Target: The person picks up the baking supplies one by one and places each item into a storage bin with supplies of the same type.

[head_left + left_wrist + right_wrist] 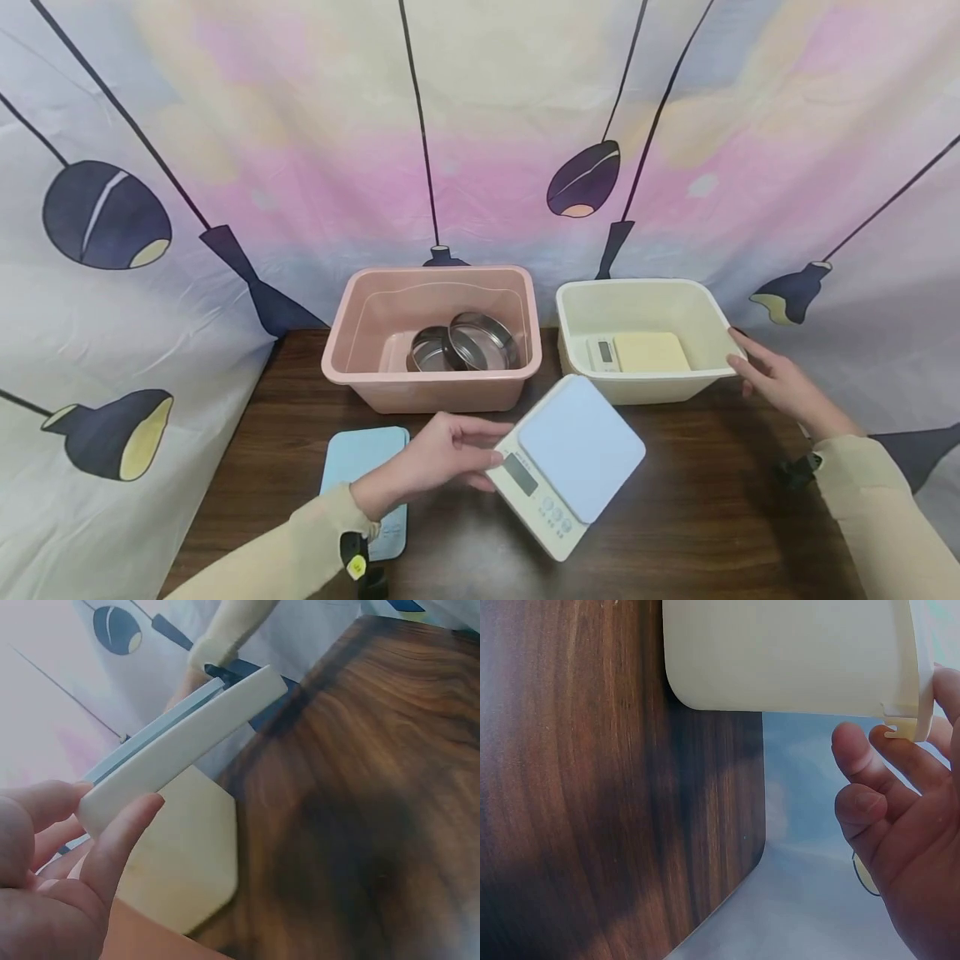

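Note:
My left hand point(453, 450) pinches a white kitchen scale point(517, 500) by its left edge, near the small display. The scale has a pale blue platform point(581, 446) and is held tilted above the table; in the left wrist view its side point(187, 742) shows between thumb and fingers. My right hand point(776, 383) holds the right rim of a cream plastic basin point(637, 387), fingers above and below the rim in the right wrist view. Inside that basin lies another scale with a yellow platform point(651, 352).
Left of the cream basin stands a pink basin point(435, 396) with two round metal sieves or pans point(483, 342) inside. A light blue scale point(360, 457) lies on the brown wooden table point(712, 500), partly behind my left forearm. A patterned cloth point(495, 125) hangs behind.

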{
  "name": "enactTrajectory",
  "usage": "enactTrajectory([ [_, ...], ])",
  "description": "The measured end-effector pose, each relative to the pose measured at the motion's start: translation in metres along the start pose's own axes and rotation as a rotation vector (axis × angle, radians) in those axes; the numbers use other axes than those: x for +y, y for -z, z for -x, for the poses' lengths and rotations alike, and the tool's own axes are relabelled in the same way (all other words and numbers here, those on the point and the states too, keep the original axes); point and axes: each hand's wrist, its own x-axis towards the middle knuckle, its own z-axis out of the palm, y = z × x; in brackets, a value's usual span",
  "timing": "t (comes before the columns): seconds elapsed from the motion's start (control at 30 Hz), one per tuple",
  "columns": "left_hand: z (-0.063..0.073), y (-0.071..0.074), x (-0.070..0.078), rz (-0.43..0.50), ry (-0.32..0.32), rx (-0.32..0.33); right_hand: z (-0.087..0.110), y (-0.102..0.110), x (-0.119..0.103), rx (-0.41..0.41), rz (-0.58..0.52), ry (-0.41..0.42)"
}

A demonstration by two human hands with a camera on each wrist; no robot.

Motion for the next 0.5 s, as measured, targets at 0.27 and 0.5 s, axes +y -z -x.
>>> enactTrajectory([
  [0.27, -0.030, 0.001, 0.047, -0.012, -0.023, -0.027, -0.003, 0.000, 0.000, -0.015, -0.012, -0.011],
  [0.5, -0.067, 0.000, 0.079, -0.008, -0.039, 0.006, -0.003, -0.001, 0.003, -0.013, 0.000, 0.004],
])
